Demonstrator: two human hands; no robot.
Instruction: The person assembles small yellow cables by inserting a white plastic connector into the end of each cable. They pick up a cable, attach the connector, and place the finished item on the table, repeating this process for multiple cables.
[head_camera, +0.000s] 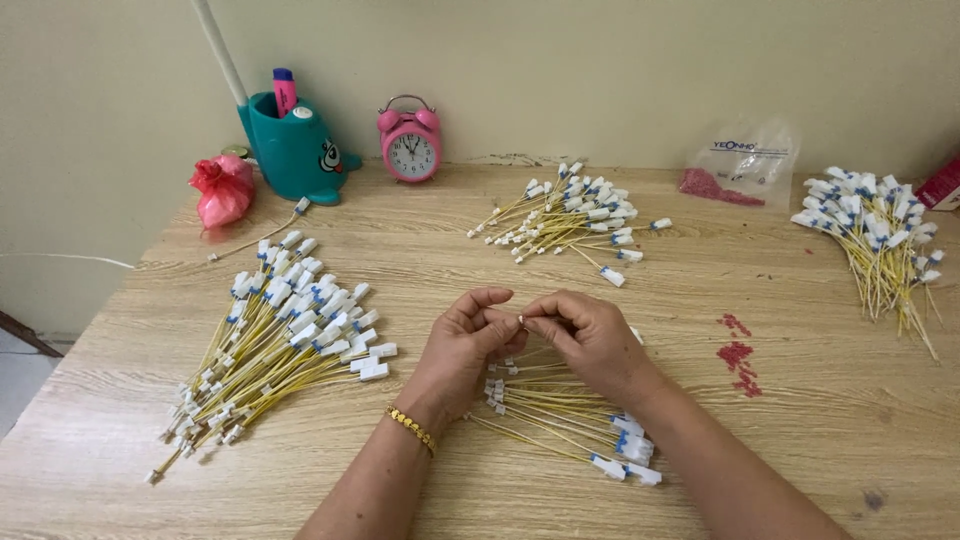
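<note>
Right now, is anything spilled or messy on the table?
Yes. Small red bits lie loose on the table, right of the hands, as if spilled from the clear bag at the back. One cable also strays from the left pile.

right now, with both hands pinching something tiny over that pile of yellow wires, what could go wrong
1. The left hand and right hand work right above the small bundle; a slip might drop the tiny part among its wires.
2. The loose red bits lie close to the right forearm and could get swept off.
3. The four piles look alike, so a stray wire could join the wrong one.
</note>
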